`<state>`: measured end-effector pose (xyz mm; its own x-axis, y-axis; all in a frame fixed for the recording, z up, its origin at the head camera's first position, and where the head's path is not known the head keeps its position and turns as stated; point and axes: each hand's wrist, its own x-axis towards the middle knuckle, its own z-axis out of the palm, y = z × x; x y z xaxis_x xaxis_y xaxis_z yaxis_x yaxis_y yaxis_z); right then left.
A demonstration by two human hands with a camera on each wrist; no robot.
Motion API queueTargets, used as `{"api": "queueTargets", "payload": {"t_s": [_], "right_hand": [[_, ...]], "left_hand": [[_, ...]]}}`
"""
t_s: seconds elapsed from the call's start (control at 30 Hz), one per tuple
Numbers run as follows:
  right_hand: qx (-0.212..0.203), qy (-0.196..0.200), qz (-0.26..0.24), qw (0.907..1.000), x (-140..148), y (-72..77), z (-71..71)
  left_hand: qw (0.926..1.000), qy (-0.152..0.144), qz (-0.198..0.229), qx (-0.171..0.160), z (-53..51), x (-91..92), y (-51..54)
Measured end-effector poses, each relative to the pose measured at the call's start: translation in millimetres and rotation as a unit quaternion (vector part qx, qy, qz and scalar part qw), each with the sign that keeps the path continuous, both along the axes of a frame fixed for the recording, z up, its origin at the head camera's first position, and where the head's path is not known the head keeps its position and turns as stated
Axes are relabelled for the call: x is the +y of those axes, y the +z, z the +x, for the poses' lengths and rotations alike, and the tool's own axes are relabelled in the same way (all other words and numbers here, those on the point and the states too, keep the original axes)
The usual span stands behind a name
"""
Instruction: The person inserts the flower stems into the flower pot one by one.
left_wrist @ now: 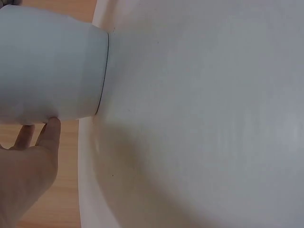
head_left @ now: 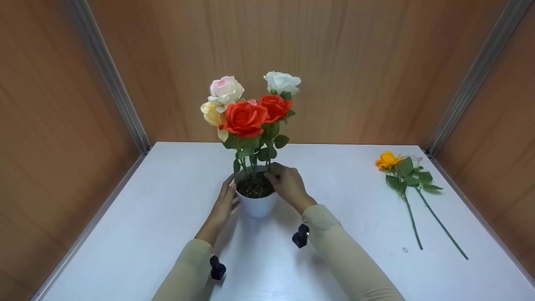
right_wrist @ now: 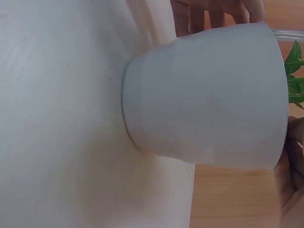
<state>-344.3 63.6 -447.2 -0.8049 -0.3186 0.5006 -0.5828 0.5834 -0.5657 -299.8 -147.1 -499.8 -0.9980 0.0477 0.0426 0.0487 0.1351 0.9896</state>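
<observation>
A white pot (head_left: pixel 256 207) of dark soil (head_left: pixel 254 186) stands upright on the table, holding several roses with green stems and leaves. Red roses (head_left: pixel 245 119) are in front, with a pale pink rose (head_left: pixel 225 91), a yellow rose (head_left: pixel 211 113) and a white rose (head_left: pixel 282 82) around them. My left hand (head_left: pixel 223 202) rests against the pot's left side, fingers fairly straight; its fingertips touch the wall in the left wrist view. At the right rim, my right hand (head_left: pixel 289 186) has thumb and forefinger curled together at the foot of a rose stem. The fingertips are partly hidden.
To the right, an orange rose (head_left: pixel 388 160) and a second white rose (head_left: pixel 413 160) lie on the white table (head_left: pixel 342 251), stems toward me. A small clear ring-like bit (head_left: pixel 405 250) lies near their stems. Wooden panels (head_left: pixel 355 71) enclose the back and sides.
</observation>
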Motion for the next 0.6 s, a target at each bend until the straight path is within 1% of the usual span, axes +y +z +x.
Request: {"api": "queueTargets", "payload": {"t_s": [0.1, 0.27, 0.5, 0.6], "right_hand": [[0.000, 0.013, 0.002, 0.9999, 2.5, -1.2, 0.5], [0.006, 0.028, 0.005, 0.9996, 4.6, -1.5, 0.0], [0.009, 0.022, 0.029, 0.9993, 3.7, 0.8, 0.1], [0.001, 0.022, 0.037, 0.9991, 2.1, 3.2, -0.3]], "left_hand": [[1.0000, 0.000, -0.004, 0.006, 1.0, 1.4, -1.9], [1.0000, 0.002, -0.008, 0.002, -0.5, 1.4, -2.7], [0.9999, 0.012, -0.008, -0.009, 0.2, 2.4, -1.5], [0.9998, 0.013, -0.006, -0.011, 0.9, 2.7, -0.7]]}}
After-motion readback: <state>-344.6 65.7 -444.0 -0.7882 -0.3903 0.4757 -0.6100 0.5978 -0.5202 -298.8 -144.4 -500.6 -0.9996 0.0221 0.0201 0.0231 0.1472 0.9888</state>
